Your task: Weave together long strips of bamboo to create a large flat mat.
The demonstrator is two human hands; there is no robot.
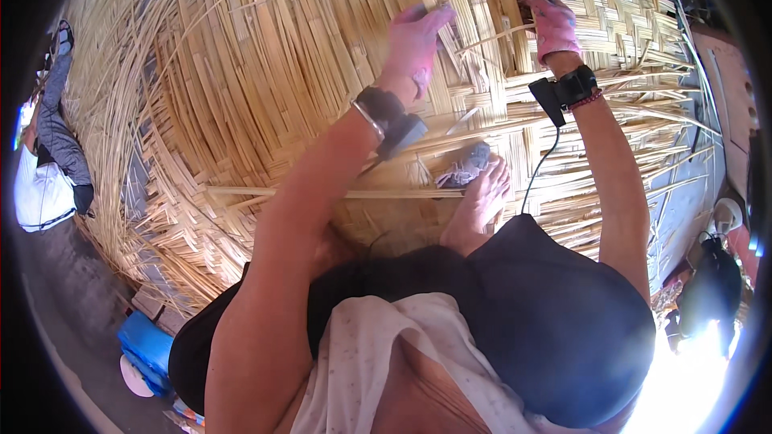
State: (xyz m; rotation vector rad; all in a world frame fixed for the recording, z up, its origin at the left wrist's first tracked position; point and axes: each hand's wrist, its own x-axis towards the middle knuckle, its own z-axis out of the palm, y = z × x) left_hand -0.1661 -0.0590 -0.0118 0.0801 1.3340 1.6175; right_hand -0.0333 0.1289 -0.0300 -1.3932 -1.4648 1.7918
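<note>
A large woven mat (241, 72) of pale split bamboo strips lies under both my hands, with a tight zigzag weave at the right and long loose strips in the middle. My left hand (412, 47), in a pink glove and slightly blurred, is over the long strips. Its fingers are bent and apart, with nothing visible in them. At the upper right, my right hand (552, 26), also gloved in pink, has its fingers curled round a bamboo strip (511, 32) at the edge of the zigzag weave. Its fingertips are partly hidden among the strips.
A crumpled grey cloth (466, 165) rests on the mat beside my bare foot (484, 197). Loose strip ends (667, 104) stick out along the right edge. Another person (52, 169) is at the far left. A blue object (145, 345) stands at lower left.
</note>
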